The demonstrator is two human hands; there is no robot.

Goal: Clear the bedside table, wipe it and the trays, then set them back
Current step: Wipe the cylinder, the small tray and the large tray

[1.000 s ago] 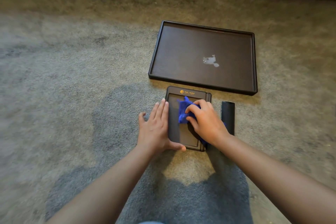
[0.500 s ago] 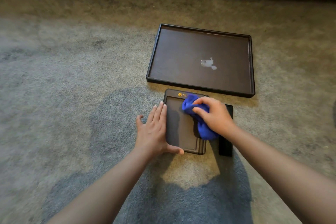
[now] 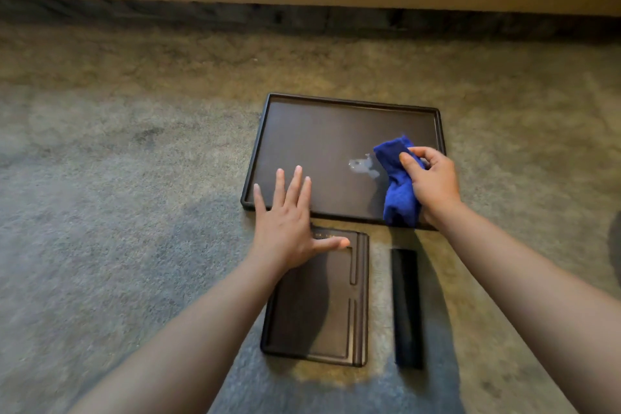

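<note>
Two hands are at work here, and your right hand (image 3: 433,183) carries the only grip: fingers and thumb curled tight around a bunched blue cloth (image 3: 400,185), right of centre in the frame. The cloth is soft and nappy, folded into a thick wad that sticks out above your fingertips and hangs down below the heel of the hand. Its lower end reaches the near rim of the large tray (image 3: 312,138). Your right forearm runs in from the lower right corner, wrist slightly bent inward.

Your left hand (image 3: 289,218) holds nothing. It lies flat, palm down, fingers spread and pointing up the frame, with the fingertips over the near left part of the large tray and the thumb stretched right across the top end of the small tray (image 3: 319,316). The left forearm comes up from the lower left.

The large tray is a dark brown rectangle with a thin raised rim and a smooth matte floor, lying on the carpet (image 3: 117,195) at the centre of the frame. A pale, shiny smear (image 3: 363,166) sits on its floor just left of the cloth. The small tray, also dark and smooth with rounded corners and moulded grooves along its right side, lies just below it. A narrow black bar-shaped object (image 3: 406,309) lies on the carpet beside the small tray, apart from it. The carpet is short, grey-beige pile.
</note>
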